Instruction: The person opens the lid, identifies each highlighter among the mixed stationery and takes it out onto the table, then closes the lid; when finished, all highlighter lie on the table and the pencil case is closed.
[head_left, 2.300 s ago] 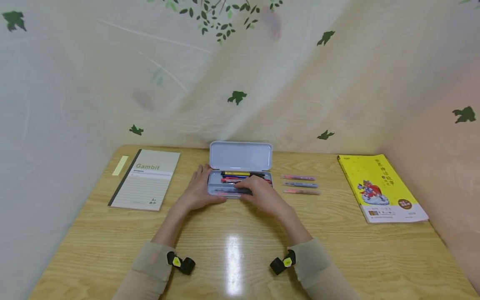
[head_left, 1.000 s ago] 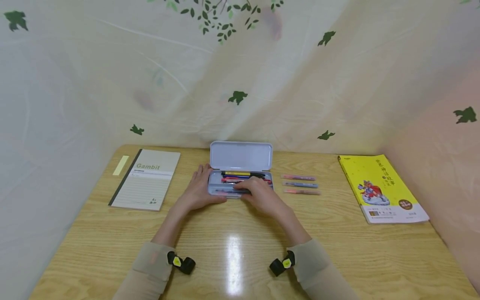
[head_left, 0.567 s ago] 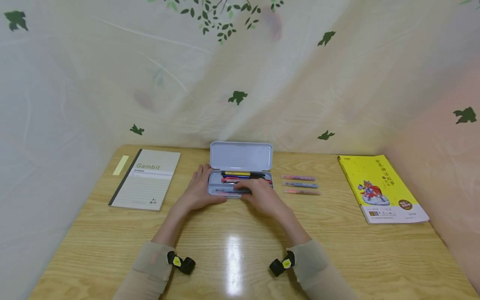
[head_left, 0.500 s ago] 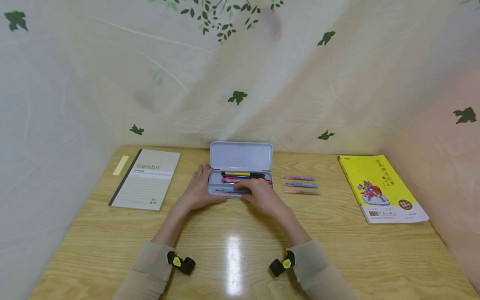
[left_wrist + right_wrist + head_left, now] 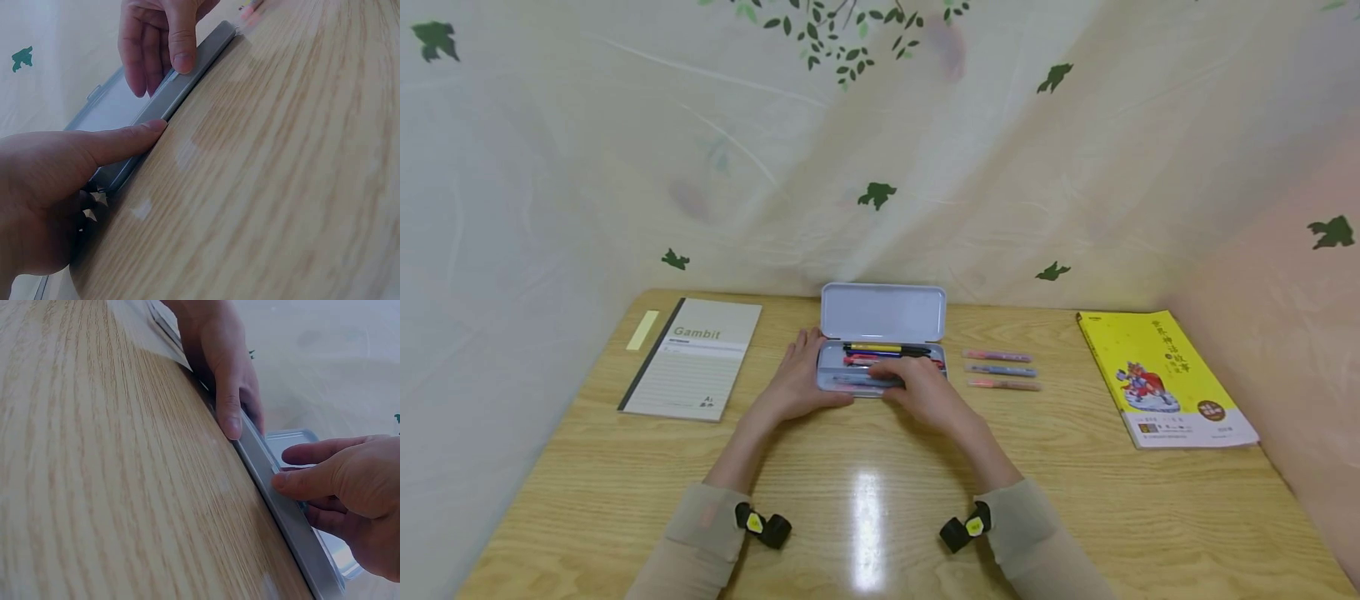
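Observation:
An open pale-blue metal pencil case [image 5: 883, 312] lies at the back of the table, its lid raised against the backdrop. My left hand [image 5: 793, 379] holds its left end, fingers along the side and thumb [image 5: 134, 139] along the front edge. My right hand [image 5: 925, 392] reaches into the front compartment, its thumb [image 5: 287, 481] at the front rim and fingers inside. A slender light-blue pen [image 5: 856, 380] shows at the right fingertips, which seem to pinch it; much of it is hidden. Behind, a yellow-and-black pen [image 5: 880, 347] and several red and blue pens fill the rear compartment.
Three capped markers, purple [image 5: 997, 356], blue [image 5: 1002, 369] and orange [image 5: 1004, 384], lie in a row right of the case. A notebook [image 5: 692, 362] and yellow strip [image 5: 642, 330] are at left. The yellow book [image 5: 1161, 375] lies at far right.
Both hands keep almost the same places at the case. The slender shape by my right fingertips, dark earlier, now looks light blue. The view shifts very slightly.

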`<act>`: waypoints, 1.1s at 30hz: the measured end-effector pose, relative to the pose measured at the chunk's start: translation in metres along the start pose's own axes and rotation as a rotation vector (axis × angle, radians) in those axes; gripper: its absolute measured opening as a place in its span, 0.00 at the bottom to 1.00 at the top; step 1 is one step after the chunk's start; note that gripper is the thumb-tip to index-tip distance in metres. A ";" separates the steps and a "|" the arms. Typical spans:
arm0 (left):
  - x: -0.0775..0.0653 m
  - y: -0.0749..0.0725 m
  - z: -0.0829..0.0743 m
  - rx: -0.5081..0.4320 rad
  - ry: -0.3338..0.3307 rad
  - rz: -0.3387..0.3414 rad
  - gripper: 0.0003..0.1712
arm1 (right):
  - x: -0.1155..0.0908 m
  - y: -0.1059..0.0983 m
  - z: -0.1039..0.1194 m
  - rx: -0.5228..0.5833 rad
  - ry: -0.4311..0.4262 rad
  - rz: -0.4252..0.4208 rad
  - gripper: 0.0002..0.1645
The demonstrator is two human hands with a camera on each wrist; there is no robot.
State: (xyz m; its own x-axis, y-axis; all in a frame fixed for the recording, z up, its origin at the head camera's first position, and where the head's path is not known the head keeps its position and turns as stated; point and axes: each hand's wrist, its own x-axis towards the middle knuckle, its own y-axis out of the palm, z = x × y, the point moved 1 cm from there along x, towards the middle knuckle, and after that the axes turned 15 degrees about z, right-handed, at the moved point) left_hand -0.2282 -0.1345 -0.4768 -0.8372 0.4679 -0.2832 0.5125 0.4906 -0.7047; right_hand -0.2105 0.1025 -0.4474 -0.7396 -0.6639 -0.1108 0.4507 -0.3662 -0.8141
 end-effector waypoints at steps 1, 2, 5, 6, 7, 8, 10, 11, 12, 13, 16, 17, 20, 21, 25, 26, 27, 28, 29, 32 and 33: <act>0.000 0.000 0.000 0.000 0.000 0.000 0.63 | 0.000 0.000 0.000 0.003 -0.003 0.001 0.18; -0.001 0.000 -0.001 -0.002 -0.001 -0.001 0.63 | 0.000 0.000 -0.001 0.005 -0.004 0.001 0.18; -0.001 -0.001 -0.001 -0.001 0.001 -0.004 0.62 | 0.001 0.000 -0.002 0.007 -0.010 -0.001 0.18; -0.001 -0.001 -0.002 0.000 0.004 -0.006 0.62 | 0.001 0.000 -0.002 0.008 -0.011 -0.001 0.18; -0.002 -0.001 -0.002 -0.001 0.004 -0.007 0.62 | 0.001 0.000 -0.002 0.008 -0.012 -0.002 0.18; -0.002 -0.001 -0.002 -0.002 0.006 -0.009 0.63 | 0.001 0.000 -0.002 0.010 -0.012 -0.002 0.18; -0.002 -0.001 -0.002 -0.003 0.007 -0.011 0.63 | 0.001 0.000 -0.002 0.012 -0.014 -0.001 0.18; -0.002 -0.001 -0.001 -0.004 0.008 -0.011 0.63 | 0.001 0.000 -0.002 0.014 -0.014 0.000 0.17; -0.002 -0.001 -0.001 -0.008 0.007 -0.011 0.63 | 0.001 -0.001 -0.001 0.019 -0.012 0.000 0.17; -0.001 -0.001 -0.001 -0.010 0.007 -0.010 0.63 | 0.001 -0.001 -0.001 0.026 -0.011 0.001 0.17; -0.001 -0.001 -0.001 -0.014 0.003 -0.007 0.63 | 0.000 -0.002 -0.002 0.064 -0.001 -0.005 0.17; -0.001 -0.001 -0.001 -0.014 0.002 -0.006 0.63 | 0.000 -0.002 -0.002 0.079 0.002 -0.010 0.17; -0.002 -0.002 -0.001 -0.015 -0.005 -0.002 0.63 | -0.001 -0.003 -0.003 0.111 -0.001 -0.039 0.16; -0.003 -0.002 -0.002 -0.014 -0.005 -0.003 0.62 | -0.001 -0.003 -0.004 0.115 -0.005 -0.048 0.16; -0.002 -0.001 -0.001 -0.011 -0.001 -0.006 0.63 | -0.002 -0.003 -0.006 0.149 -0.004 -0.079 0.15; -0.002 -0.001 -0.001 -0.008 0.004 -0.010 0.62 | -0.003 -0.003 -0.007 0.167 0.004 -0.087 0.15; -0.001 -0.001 -0.001 -0.005 0.008 -0.012 0.62 | -0.004 -0.004 -0.007 0.181 0.013 -0.097 0.15; -0.002 -0.001 -0.001 -0.005 0.009 -0.013 0.62 | -0.005 -0.004 -0.008 0.197 0.019 -0.109 0.15; -0.002 -0.001 -0.001 -0.006 0.010 -0.014 0.62 | -0.006 -0.004 -0.009 0.215 0.028 -0.119 0.15; -0.004 -0.001 -0.002 -0.008 0.013 -0.018 0.62 | -0.011 -0.006 -0.013 0.243 0.054 -0.142 0.14; -0.004 -0.001 -0.002 -0.010 0.012 -0.018 0.62 | -0.014 -0.007 -0.014 0.247 0.054 -0.150 0.14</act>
State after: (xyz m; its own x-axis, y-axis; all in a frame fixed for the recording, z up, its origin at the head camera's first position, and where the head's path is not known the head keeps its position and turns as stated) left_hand -0.2250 -0.1352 -0.4733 -0.8437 0.4681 -0.2627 0.4996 0.5060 -0.7031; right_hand -0.2106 0.1234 -0.4487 -0.8299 -0.5568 -0.0349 0.4370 -0.6099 -0.6611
